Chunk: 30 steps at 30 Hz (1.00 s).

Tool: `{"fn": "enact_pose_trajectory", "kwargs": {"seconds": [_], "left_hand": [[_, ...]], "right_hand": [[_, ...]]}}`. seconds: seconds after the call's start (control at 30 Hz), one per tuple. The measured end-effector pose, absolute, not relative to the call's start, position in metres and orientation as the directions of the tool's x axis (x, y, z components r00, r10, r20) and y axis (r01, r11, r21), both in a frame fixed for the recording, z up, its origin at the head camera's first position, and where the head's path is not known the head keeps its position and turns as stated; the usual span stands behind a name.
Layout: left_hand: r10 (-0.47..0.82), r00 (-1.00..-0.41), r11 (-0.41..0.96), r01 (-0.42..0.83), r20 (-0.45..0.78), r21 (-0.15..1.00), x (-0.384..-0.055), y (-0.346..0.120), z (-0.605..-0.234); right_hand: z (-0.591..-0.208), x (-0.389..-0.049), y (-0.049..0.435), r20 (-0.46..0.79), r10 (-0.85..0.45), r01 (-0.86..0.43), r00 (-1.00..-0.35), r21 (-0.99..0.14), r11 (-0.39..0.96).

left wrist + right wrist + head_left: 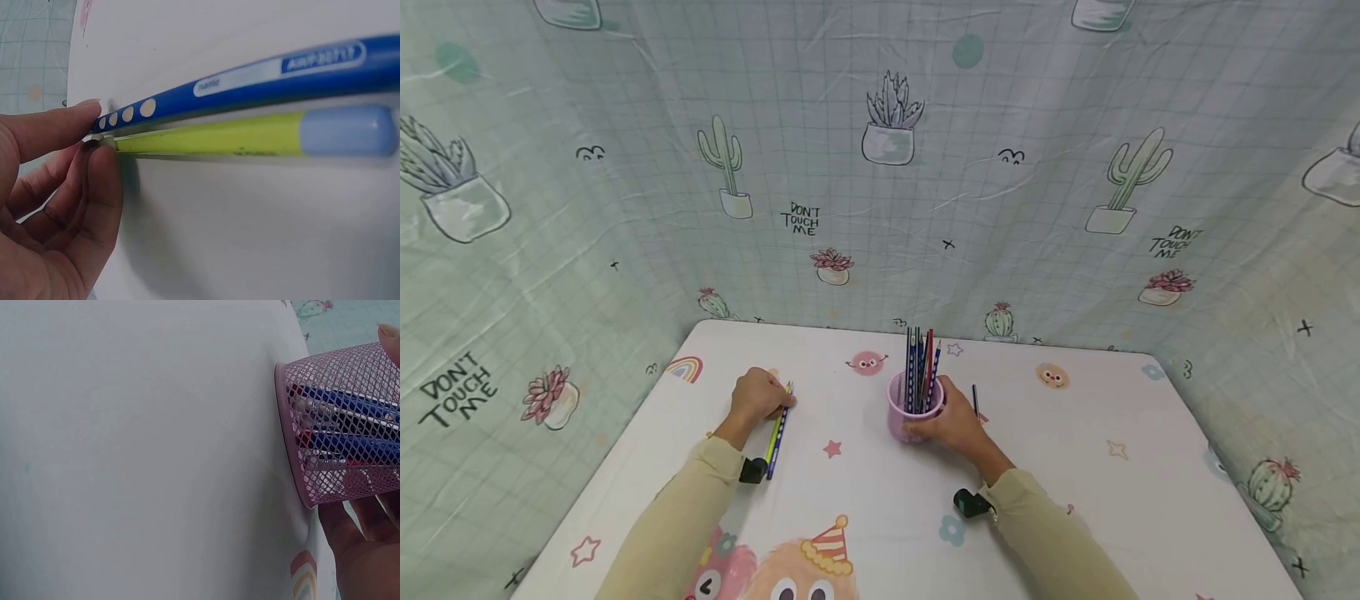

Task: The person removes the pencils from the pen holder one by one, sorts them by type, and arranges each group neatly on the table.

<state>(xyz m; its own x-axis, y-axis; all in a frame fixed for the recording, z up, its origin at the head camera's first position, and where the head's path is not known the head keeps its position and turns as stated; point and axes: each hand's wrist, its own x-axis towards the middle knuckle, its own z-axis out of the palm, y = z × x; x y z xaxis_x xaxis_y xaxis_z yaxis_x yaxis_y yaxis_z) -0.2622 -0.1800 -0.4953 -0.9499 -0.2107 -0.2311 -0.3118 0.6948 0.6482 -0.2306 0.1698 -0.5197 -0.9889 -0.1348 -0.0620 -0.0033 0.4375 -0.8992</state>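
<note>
A blue pencil (250,78) with pale dots along its grip lies beside a lime-green stick (219,136) with a pale blue end, a pen or pencil. Thumb and fingers of my left hand (758,395) pinch the two together near their tips, at the table's left side. Their other ends point toward me. Around the pink mesh pencil cup (904,427) curl the fingers and thumb of my right hand (953,423). Upright in the cup stand several pencils (922,375), blue, black and red. In the right wrist view the mesh cup (340,487) shows their lower ends.
A thin dark stick (975,400) shows just beyond my right hand, partly hidden by it. The white table (865,483) carries printed cartoon figures and stars. Cloth (970,208) with cactus prints hangs behind and on both sides.
</note>
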Motion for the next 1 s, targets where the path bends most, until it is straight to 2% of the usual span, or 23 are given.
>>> {"fn": "enact_pose_trajectory", "kwargs": {"seconds": [0.47, 1.0], "left_hand": [[-0.225, -0.954, 0.721, -0.299, -0.197, 0.625, -0.2634, -0.1802, -0.4977], [-0.175, -0.968, 0.646, -0.249, -0.178, 0.722, -0.2606, -0.1727, -0.492]], "right_hand": [[-0.5204, -0.2305, 0.1703, -0.039, -0.152, -0.03, -0.988, -0.904, 0.427], [-0.52, -0.2301, 0.1713, -0.044, -0.154, -0.026, -0.987, -0.904, 0.427]]}}
